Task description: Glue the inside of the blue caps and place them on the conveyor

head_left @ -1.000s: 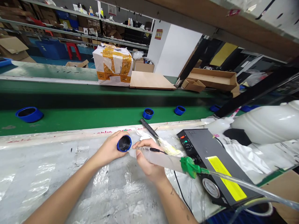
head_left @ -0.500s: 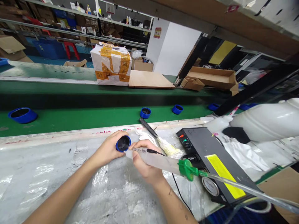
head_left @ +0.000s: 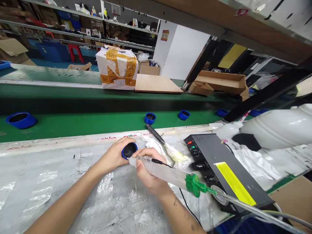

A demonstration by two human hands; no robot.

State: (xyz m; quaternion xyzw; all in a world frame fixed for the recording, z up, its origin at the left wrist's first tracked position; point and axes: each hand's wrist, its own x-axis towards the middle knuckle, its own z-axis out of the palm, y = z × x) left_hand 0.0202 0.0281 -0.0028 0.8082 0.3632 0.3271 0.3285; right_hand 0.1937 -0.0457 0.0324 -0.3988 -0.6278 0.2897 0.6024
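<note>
My left hand (head_left: 114, 156) is wrapped round a small blue cap (head_left: 129, 150), its dark open side turned toward me. My right hand (head_left: 148, 172) grips a clear plastic syringe barrel (head_left: 168, 174), whose tip rests against the cap's rim. A green fitting (head_left: 193, 185) at the barrel's rear joins a clear hose (head_left: 243, 208) running off to the lower right. A thin black cable (head_left: 158, 162) lies along the barrel. Both hands hover just over the plastic-covered bench (head_left: 48, 182).
A black control box (head_left: 219, 162) with a yellow label sits to the right. A brush (head_left: 156, 135) lies on crumpled white wrap behind my hands. Several blue caps (head_left: 149, 118) stand on the green conveyor belt (head_left: 85, 123). A white jug (head_left: 280, 126) lies far right; a taped parcel (head_left: 117, 68) sits beyond.
The syringe tip has moved slightly left onto the cap's rim, and the cap is tilted a little more. The view shifted slightly; both hands stay in place.
</note>
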